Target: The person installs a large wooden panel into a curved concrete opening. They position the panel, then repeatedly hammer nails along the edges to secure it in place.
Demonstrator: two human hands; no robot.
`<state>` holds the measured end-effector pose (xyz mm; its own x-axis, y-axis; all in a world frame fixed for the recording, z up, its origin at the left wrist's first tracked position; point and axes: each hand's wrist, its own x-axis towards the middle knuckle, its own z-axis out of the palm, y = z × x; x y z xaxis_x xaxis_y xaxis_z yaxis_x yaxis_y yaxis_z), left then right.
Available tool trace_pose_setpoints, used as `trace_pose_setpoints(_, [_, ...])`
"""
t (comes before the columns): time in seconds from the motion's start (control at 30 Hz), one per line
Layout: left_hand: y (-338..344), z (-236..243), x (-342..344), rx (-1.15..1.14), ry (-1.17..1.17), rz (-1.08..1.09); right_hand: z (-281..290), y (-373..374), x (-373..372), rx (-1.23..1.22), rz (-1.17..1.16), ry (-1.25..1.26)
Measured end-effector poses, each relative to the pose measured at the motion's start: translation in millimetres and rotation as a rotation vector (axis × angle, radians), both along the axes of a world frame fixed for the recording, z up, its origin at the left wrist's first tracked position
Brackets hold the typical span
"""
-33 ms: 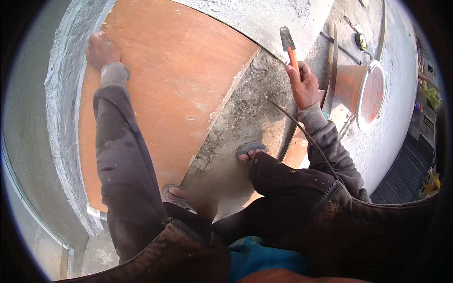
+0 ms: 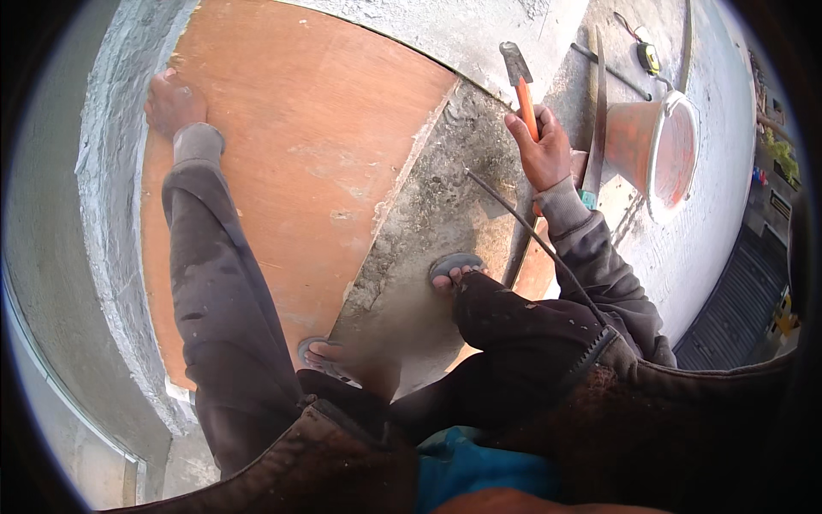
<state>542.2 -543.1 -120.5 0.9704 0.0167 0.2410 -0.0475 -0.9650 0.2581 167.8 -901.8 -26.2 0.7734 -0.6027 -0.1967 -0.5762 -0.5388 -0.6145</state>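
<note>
At the far left edge of an orange-brown plywood board [image 2: 291, 163], my left hand [image 2: 174, 103] has its fingers curled over the rim, gripping it. My right hand [image 2: 545, 152] is closed around the orange handle of a small trowel [image 2: 517, 64]. The trowel's grey blade points up and away, above the rough concrete to the right of the board. A thin dark rod [image 2: 535, 230] slants from below the right hand toward my knee.
A handsaw [image 2: 597, 120] leans beside an orange bucket [image 2: 629, 141] with a whitish rim, right of my right hand. Farther off lie a yellow-black tape measure [image 2: 648, 58] and a dark bar [image 2: 612, 71]. A rough whitish wall edge [image 2: 111, 188] borders the board on the left.
Both hands and the surroundings appear shifted slightly left in the picture. The trowel has tilted a little more to the left, and the fingers of the right hand sit somewhat looser around its handle.
</note>
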Motion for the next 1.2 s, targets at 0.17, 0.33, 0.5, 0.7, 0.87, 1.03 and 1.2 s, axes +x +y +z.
trace_pose_setpoints(0.17, [-14, 2, 7, 0.092, 0.038, 0.003, -5, 24, 16, 0.438, -0.263, -0.082])
trace_pose_setpoints(0.33, [-8, 0, 8, 0.039, 0.051, -0.012, -21, 37, 39, 0.44, -0.244, -0.145])
trace_pose_setpoints(0.5, [0, 1, 13, -0.048, 0.081, 0.02, -17, 49, 54, 0.427, -0.316, -0.13])
trace_pose_setpoints(0.7, [9, -4, 16, -0.068, 0.056, -0.056, -32, 58, 60, 0.55, -0.398, -0.261])
trace_pose_setpoints(0.87, [3, -4, 14, -0.079, -0.015, -0.106, -39, 47, 58, 0.527, -0.418, -0.35])
trace_pose_setpoints(1.03, [-1, -1, 15, -0.021, -0.003, -0.077, -39, 43, 61, 0.519, -0.44, -0.308])
trace_pose_setpoints(1.2, [-1, -4, 8, 0.019, -0.023, -0.11, -37, 41, 68, 0.568, -0.505, -0.277])
